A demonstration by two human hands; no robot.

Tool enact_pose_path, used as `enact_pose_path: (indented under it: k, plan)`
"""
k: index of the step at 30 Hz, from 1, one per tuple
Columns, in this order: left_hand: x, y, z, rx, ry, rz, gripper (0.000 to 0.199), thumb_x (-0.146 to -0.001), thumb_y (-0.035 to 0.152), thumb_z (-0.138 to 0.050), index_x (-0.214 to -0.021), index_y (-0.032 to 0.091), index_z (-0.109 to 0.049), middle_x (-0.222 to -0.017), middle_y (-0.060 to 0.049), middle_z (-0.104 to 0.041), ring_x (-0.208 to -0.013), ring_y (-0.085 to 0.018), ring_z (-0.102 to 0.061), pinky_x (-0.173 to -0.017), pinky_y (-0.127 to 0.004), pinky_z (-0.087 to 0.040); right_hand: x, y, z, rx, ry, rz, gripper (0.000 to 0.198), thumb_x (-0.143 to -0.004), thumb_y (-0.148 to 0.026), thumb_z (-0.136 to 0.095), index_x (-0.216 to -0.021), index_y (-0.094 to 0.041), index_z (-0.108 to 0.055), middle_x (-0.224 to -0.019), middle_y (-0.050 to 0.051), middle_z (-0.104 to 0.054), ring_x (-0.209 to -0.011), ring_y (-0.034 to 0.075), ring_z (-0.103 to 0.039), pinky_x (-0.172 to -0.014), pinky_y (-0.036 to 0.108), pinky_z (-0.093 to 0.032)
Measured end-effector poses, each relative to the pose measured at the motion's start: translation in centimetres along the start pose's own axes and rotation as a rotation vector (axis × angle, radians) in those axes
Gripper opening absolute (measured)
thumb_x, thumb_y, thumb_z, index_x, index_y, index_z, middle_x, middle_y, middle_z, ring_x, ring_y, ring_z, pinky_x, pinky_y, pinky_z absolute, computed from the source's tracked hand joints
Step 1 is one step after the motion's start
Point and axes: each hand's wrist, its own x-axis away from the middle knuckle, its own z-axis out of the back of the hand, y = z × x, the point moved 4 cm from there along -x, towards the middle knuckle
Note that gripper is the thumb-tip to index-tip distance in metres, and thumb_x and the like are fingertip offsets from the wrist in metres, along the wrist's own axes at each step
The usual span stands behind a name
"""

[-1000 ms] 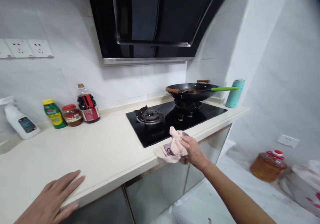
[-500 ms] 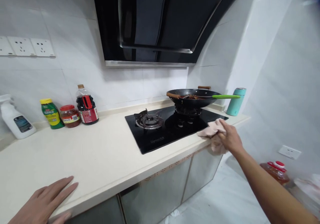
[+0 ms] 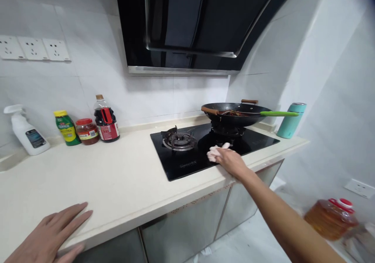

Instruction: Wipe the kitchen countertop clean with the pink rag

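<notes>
My right hand (image 3: pixel 232 162) grips a pale pink cloth (image 3: pixel 216 152), bunched up against the front part of the black glass gas stove (image 3: pixel 187 168). The knobs lie just behind the cloth and are partly hidden by it. Flat on the cream countertop (image 3: pixel 125 185), at its front edge on the left, rests my left hand (image 3: pixel 54 231) with fingers spread and nothing in it. On the right burner sits a dark wok (image 3: pixel 234 119) with wooden handles and some food inside. A utensil with a green handle (image 3: pixel 278 113) lies across its rim. The left burner (image 3: pixel 179 141) carries nothing.
Along the wall stand a white spray bottle (image 3: pixel 31 138), a green-and-yellow bottle (image 3: pixel 66 128), a red-lidded jar (image 3: pixel 87 132) and a dark sauce bottle (image 3: pixel 107 124). A teal flask (image 3: pixel 290 122) is at the counter's right end. Overhead hangs a black range hood (image 3: pixel 181 24); an oil jug (image 3: pixel 331 218) sits low right.
My right hand has carried the cloth from the counter's front edge at the stove's right corner leftward onto the stove glass. My left hand stays in place. The view has shifted slightly.
</notes>
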Motion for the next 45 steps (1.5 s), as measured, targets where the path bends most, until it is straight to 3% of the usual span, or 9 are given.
enact_pose_path:
  k: [5, 8, 11, 16, 21, 28, 36, 40, 45]
  plan:
    - [-0.4, 1.1, 1.6, -0.067, 0.104, -0.077, 0.080, -0.079, 0.056, -0.063, -0.152, 0.060, -0.030, -0.148, 0.011, -0.056, -0.119, -0.029, -0.069, -0.089, -0.043, -0.061, -2.4, -5.9, -0.8, -0.090, 0.013, 0.088, 0.044, -0.092, -0.028, -0.053, -0.136, -0.027, -0.058, -0.124, 0.006, -0.066, -0.102, 0.019, -0.063, -0.084, 0.025, -0.043]
    - [-0.7, 2.2, 2.9, -0.094, 0.141, -0.140, 0.081, -0.081, 0.055, -0.065, -0.154, 0.054, -0.032, -0.146, 0.006, -0.060, -0.115, -0.029, -0.071, -0.086, -0.039, -0.061, -4.0, -6.0, -1.4, -0.071, 0.034, -0.016, 0.049, -0.094, -0.034, -0.051, -0.141, -0.023, -0.052, -0.133, 0.013, -0.057, -0.105, 0.022, -0.062, -0.086, 0.030, -0.045]
    - [-0.9, 3.0, 3.7, -0.096, 0.135, -0.167, 0.079, -0.083, 0.054, -0.066, -0.156, 0.049, -0.034, -0.145, 0.000, -0.062, -0.116, -0.030, -0.070, -0.088, -0.039, -0.060, -5.3, -5.2, -2.7, -0.010, -0.038, -0.113, 0.047, -0.094, -0.047, -0.050, -0.131, -0.020, -0.059, -0.119, 0.016, -0.061, -0.106, 0.030, -0.062, -0.084, 0.037, -0.046]
    - [-0.6, 2.9, 3.3, -0.072, 0.108, -0.138, 0.073, -0.086, 0.055, -0.065, -0.154, 0.045, -0.041, -0.147, -0.004, -0.061, -0.120, -0.030, -0.067, -0.092, -0.041, -0.057, -5.9, -5.7, -3.6, 0.074, -0.152, -0.110, 0.054, -0.095, -0.049, -0.046, -0.133, -0.013, -0.057, -0.120, 0.020, -0.065, -0.112, 0.033, -0.061, -0.090, 0.039, -0.044]
    - [-0.2, 3.1, 2.8, -0.108, 0.106, -0.174, 0.067, -0.090, 0.054, -0.064, -0.152, 0.036, -0.046, -0.151, -0.006, -0.057, -0.126, -0.028, -0.062, -0.098, -0.039, -0.052, -2.6, -10.3, -3.5, 0.136, -0.196, 0.041, 0.054, -0.096, -0.041, -0.045, -0.139, -0.009, -0.054, -0.127, 0.022, -0.064, -0.119, 0.036, -0.057, -0.096, 0.042, -0.040]
    - [0.0, 3.8, 3.1, -0.146, 0.141, -0.191, 0.063, -0.092, 0.051, -0.062, -0.151, 0.031, -0.048, -0.151, -0.007, -0.057, -0.129, -0.027, -0.059, -0.101, -0.038, -0.048, 0.2, -19.8, -5.1, 0.034, -0.263, 0.411, 0.042, -0.098, -0.037, -0.042, -0.130, -0.017, -0.059, -0.129, 0.012, -0.065, -0.115, 0.027, -0.058, -0.095, 0.033, -0.039]
    - [-0.4, 5.2, 5.0, -0.238, 0.229, -0.218, 0.063, -0.089, 0.053, -0.063, -0.145, 0.026, -0.054, -0.145, -0.008, -0.063, -0.126, -0.027, -0.061, -0.096, -0.038, -0.054, -6.0, -26.4, -9.5, -0.026, -0.283, 0.552, 0.042, -0.096, -0.034, -0.050, -0.131, -0.013, -0.060, -0.131, 0.016, -0.063, -0.120, 0.028, -0.056, -0.103, 0.034, -0.037]
    - [-0.6, 5.4, 5.2, -0.303, 0.252, -0.232, 0.064, -0.089, 0.057, -0.060, -0.143, 0.024, -0.056, -0.142, -0.008, -0.065, -0.129, -0.027, -0.059, -0.096, -0.038, -0.055, -11.1, -28.1, -12.6, -0.068, -0.272, 0.474, 0.038, -0.097, -0.034, -0.050, -0.126, -0.014, -0.063, -0.128, 0.016, -0.065, -0.117, 0.026, -0.058, -0.100, 0.033, -0.039]
    - [0.2, 4.4, 3.0, -0.240, 0.227, -0.249, 0.074, -0.090, 0.072, -0.051, -0.147, 0.024, -0.053, -0.147, -0.010, -0.060, -0.135, -0.029, -0.053, -0.098, -0.039, -0.053, -16.7, -29.1, -15.7, -0.104, -0.264, 0.321, 0.029, -0.098, -0.035, -0.056, -0.117, -0.016, -0.065, -0.120, 0.014, -0.067, -0.112, 0.025, -0.060, -0.101, 0.038, -0.043]
